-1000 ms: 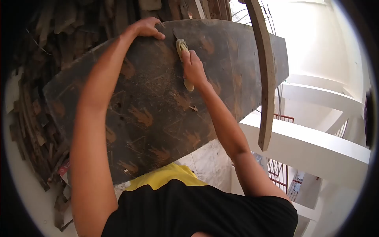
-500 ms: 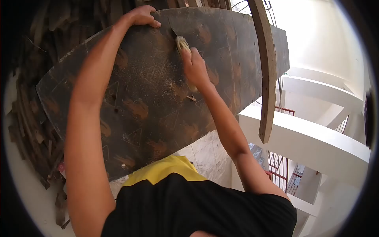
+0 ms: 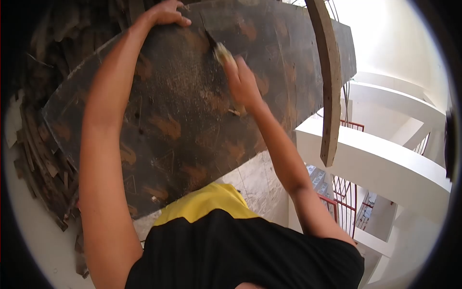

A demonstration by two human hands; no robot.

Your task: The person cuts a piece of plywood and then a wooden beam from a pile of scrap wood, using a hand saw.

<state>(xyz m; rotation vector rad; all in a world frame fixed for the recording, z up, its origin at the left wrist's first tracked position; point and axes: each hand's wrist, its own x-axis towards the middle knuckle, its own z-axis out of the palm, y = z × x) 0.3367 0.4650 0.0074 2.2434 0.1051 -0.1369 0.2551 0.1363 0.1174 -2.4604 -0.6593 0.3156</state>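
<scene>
We have a broad, dark board (image 3: 166,103) tilted out in front of us, its near edge close to our yellow-and-black shirt (image 3: 202,204), and we judge the step in hand to be sawing, partway through a stroke. Our right hand (image 3: 244,84) has its grip closed around the pale handle of what looks like a handsaw (image 3: 223,54), whose dark blade meets the board short of the far edge; a thin dark line runs on from it, though blur hides whether that is a cut or more blade. Our left hand (image 3: 168,13) lies at the far edge, left of the blade, thumb on the face; we cannot tell how its grip stands, as the fingers' hold on the edge is unclear. Pale dust speckles the face, and a small wood chip (image 3: 234,111) lies just below our right hand. The next move, as we read it, calls for keeping the blade in line, the board steady and our left fingers clear of the teeth
</scene>
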